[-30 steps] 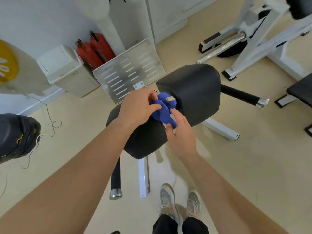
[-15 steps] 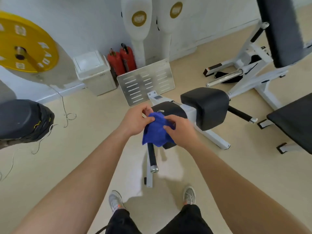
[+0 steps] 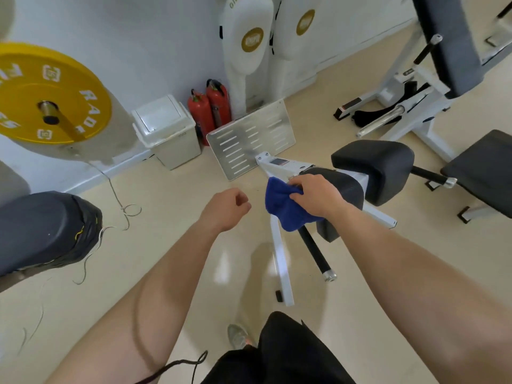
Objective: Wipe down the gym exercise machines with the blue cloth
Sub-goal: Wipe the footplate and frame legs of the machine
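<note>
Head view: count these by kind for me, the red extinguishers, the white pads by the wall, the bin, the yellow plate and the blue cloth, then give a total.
extinguishers: 2
pads: 2
bin: 1
plate: 1
cloth: 1
Total: 7

Right hand [image 3: 315, 194] grips blue cloth [image 3: 282, 209] near black pad [image 3: 346, 187]; left hand [image 3: 227, 206] curled.

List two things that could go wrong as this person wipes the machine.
The white frame leg and black handle bar jut across the floor toward the shoe: a stumble is possible. The blue cloth hangs bunched from the right hand alone, so it may wipe poorly or slip.
</note>
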